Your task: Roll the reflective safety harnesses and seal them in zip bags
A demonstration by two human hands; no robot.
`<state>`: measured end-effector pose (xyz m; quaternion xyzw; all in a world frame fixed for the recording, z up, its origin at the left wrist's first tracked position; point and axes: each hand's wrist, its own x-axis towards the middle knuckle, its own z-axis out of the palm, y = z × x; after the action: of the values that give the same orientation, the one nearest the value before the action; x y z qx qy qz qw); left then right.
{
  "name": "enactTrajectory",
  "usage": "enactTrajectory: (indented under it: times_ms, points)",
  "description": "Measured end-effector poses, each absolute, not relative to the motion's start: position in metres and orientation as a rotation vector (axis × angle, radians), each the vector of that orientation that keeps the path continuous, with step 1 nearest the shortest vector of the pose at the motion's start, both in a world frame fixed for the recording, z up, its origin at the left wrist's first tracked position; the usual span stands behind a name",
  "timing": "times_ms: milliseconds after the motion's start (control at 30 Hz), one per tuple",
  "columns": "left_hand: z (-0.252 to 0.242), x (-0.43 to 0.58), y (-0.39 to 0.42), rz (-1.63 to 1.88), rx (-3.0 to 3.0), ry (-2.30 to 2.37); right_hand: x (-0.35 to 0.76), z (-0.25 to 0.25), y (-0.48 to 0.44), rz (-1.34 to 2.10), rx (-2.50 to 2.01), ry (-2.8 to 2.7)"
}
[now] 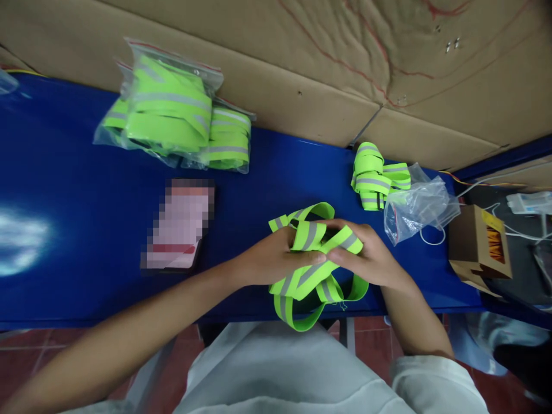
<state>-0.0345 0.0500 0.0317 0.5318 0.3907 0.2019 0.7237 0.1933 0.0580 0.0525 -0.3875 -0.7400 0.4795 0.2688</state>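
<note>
Farthest to the left of the left hand, the blue bench (95,218) shows a bright patch of glare. Nearer, but still left of that hand and well beyond it, clear zip bags (168,109) of neon-green bands with grey stripes lie heaped against the brown cardboard wall (267,86). Between those bags and the left forearm lies a phone (179,224), its screen blurred out, just left of the hand.

The left hand (276,259) grips one side of a loose tangle of the same green banding (304,282), thumb pressed on top. The right hand (368,256) grips the other side, its thumb near the left one. The tangle sits between the two hands at the bench's near edge, with loops hanging below the fingers and a frayed thread at its lower right.

Beyond the right hand and slightly right lies a stack of wound green bands (371,178). Right of these, touching them, is a crumpled clear bag (422,201). Farther right of the hand stand an open cardboard box (470,241) and white cables (433,241).
</note>
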Motion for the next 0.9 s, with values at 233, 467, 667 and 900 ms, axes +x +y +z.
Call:
enactTrajectory:
  times_ms: [233,467,667,900]
  points:
    - [0.031,-0.032,0.047,0.443,1.182,0.892,0.188,0.052,0.057,1.259,-1.135,-1.923]
    - [0.038,-0.035,0.045,0.492,0.969,0.632,0.224,0.074,0.077,1.410,-0.608,-2.308]
    - [0.045,-0.040,0.046,0.425,0.950,0.562,0.217,0.068,0.067,1.195,-0.665,-2.274]
    - [0.041,-0.039,0.047,0.367,0.877,0.588,0.209,0.058,0.056,0.587,-0.786,-2.266]
